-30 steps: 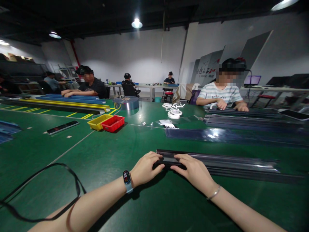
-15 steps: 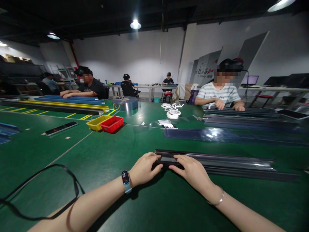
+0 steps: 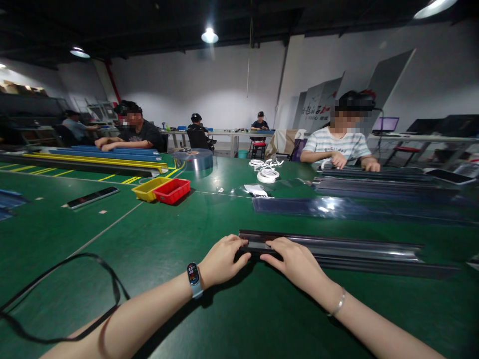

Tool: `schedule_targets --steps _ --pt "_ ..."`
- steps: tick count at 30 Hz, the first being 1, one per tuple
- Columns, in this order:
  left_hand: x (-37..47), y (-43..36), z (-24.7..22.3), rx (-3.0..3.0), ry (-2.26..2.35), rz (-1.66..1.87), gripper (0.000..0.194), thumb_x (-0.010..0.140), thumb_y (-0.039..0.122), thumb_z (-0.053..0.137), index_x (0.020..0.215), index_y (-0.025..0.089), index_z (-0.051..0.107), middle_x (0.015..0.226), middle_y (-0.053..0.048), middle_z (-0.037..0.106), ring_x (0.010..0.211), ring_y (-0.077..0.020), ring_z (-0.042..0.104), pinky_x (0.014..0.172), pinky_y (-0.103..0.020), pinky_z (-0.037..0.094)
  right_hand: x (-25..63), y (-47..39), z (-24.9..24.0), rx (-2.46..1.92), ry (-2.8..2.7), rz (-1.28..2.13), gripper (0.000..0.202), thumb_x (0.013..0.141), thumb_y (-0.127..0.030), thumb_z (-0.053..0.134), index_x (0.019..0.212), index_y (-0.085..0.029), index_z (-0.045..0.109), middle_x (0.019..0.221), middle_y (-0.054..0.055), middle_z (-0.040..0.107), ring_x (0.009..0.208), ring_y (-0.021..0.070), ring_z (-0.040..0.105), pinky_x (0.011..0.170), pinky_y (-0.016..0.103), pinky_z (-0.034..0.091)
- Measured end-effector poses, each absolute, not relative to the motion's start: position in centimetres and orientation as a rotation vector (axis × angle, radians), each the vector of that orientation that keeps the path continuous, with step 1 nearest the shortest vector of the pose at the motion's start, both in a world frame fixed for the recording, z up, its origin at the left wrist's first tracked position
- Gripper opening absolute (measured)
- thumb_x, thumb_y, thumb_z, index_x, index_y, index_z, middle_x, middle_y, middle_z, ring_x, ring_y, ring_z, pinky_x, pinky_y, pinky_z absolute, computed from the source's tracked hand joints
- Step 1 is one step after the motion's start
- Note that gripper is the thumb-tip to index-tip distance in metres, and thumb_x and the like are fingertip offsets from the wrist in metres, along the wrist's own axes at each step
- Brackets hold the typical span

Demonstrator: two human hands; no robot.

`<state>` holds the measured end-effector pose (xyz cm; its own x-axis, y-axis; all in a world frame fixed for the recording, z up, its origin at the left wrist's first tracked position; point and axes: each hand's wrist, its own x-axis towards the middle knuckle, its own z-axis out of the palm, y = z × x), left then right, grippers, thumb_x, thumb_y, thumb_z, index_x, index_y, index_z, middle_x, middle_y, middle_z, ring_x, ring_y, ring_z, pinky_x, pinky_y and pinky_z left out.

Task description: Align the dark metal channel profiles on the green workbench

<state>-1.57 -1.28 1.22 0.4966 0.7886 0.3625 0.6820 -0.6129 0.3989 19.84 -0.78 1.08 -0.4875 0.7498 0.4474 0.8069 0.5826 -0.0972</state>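
Note:
A long dark channel-shaped strip (image 3: pixel 359 249) lies on the green table (image 3: pixel 149 249), running from the middle toward the right. At its left end my left hand (image 3: pixel 226 257) grips the strip, thumb on the near edge and fingers over the trough. Just to the right, my right hand (image 3: pixel 295 259) holds the same strip in a like way, thumb and fingers pinching its near wall. The fingertips of both hands are partly hidden inside the trough. Beyond the strip lies a clear bluish plastic strip (image 3: pixel 292 205), apart from my hands.
Red (image 3: pixel 172 192) and yellow (image 3: pixel 146 189) bins stand left of centre, near a phone (image 3: pixel 93 198). White tape rolls (image 3: pixel 268 175) lie farther back. A black cable (image 3: pixel 101 258) loops by my left forearm. Co-workers (image 3: pixel 339 144) sit across the table with more strips (image 3: pixel 374 183).
The view has shifted very slightly. Both hands stay on the dark strip in nearly the same place.

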Motion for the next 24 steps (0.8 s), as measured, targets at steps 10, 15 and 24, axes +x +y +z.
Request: schedule_targets --steps 10,15,24 --pt "-1.57 -1.38 1.14 2.563 1.281 0.795 0.028 0.082 0.034 0.041 0.102 0.018 0.052 0.096 -0.006 0.056 0.092 -0.0178 0.05 0.084 -0.032 0.039 19.88 -0.65 1.09 -1.255 -2.369 -0.169 0.035 0.078 -0.048 0.043 0.093 -0.021 0.06 0.084 0.005 0.062 0.078 0.0166 0.058 0.069 0.028 0.046" --pt "-1.52 -1.38 1.09 2.582 1.271 0.806 0.025 0.082 0.033 0.041 0.099 0.018 0.052 0.097 -0.006 0.056 0.095 -0.0181 0.049 0.085 -0.033 0.039 19.92 -0.55 0.99 -1.204 -2.365 -0.187 0.035 0.077 -0.048 0.044 0.092 -0.021 0.06 0.083 0.006 0.062 0.077 0.0164 0.058 0.068 0.028 0.046" --pt "-1.54 -1.33 0.98 2.572 1.275 0.799 0.026 0.082 0.033 0.04 0.101 0.018 0.051 0.099 -0.006 0.056 0.094 -0.0173 0.05 0.085 -0.032 0.039 20.29 -0.09 0.54 -1.233 -2.377 -0.179 0.037 0.076 -0.051 0.044 0.086 -0.021 0.062 0.077 0.005 0.062 0.072 0.0155 0.058 0.067 0.027 0.045"
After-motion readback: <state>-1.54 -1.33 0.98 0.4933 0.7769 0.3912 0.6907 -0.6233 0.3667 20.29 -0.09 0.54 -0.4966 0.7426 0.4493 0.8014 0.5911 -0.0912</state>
